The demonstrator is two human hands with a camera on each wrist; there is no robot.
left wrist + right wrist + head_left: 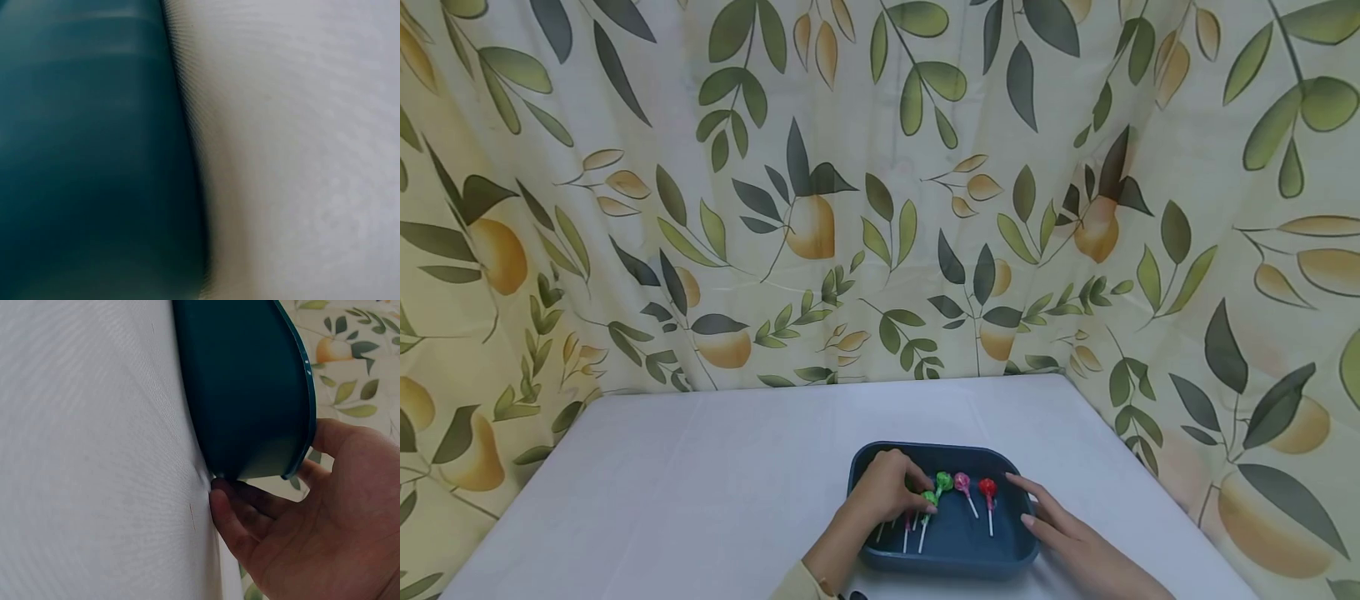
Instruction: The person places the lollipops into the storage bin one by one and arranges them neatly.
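Note:
A dark blue tray (pixel 955 570) holds several lollipops on white sticks. My left hand (pixel 883 487) reaches in over its left side, thumb and fingertips pinching a green lollipop (pixel 929 498). Another green lollipop (pixel 943 481) lies just beyond those fingertips, with a pink one (pixel 962 482) and a red one (pixel 988 487) to the right. More sticks show below the left hand, their heads partly hidden. My right hand (pixel 1067 533) holds the tray's right end; the right wrist view shows thumb at the rim and other fingers (pixel 234 528) low against the outer wall.
The tray stands on a white-covered table (pixel 700 483), near its front. Behind and beside the table hangs a curtain (pixel 880 208) printed with leaves and fruit. The left wrist view shows only the tray's outer wall (pixel 94 156) and the white cloth, blurred.

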